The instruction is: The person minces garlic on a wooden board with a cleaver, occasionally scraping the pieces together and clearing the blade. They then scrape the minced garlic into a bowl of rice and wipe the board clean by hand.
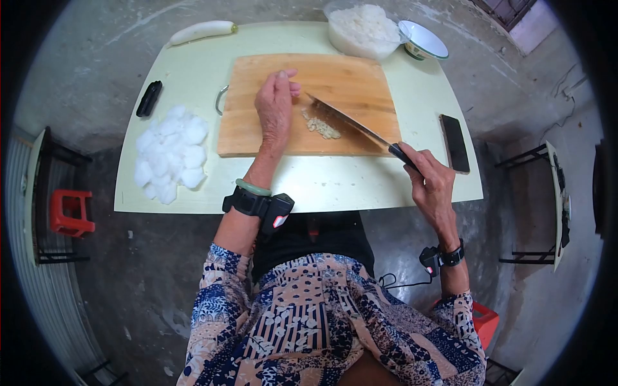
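Observation:
My right hand [432, 183] grips the black handle of a kitchen knife [354, 123]. Its blade slants up and left over the wooden cutting board [257, 71], beside a small heap of pale chopped bits [322, 127] that look like garlic. My left hand [277, 103] is over the board's left part, left of the knife tip. Its fingers are loosely bent and a little apart, with nothing visible in them.
Left of the board lie a pile of white roundish pieces [170, 154] and a black object [149, 99]. Behind are a white radish [203, 32], a clear bowl of white food [364, 32] and an enamel-like bowl [423, 41]. A phone [454, 143] lies at right.

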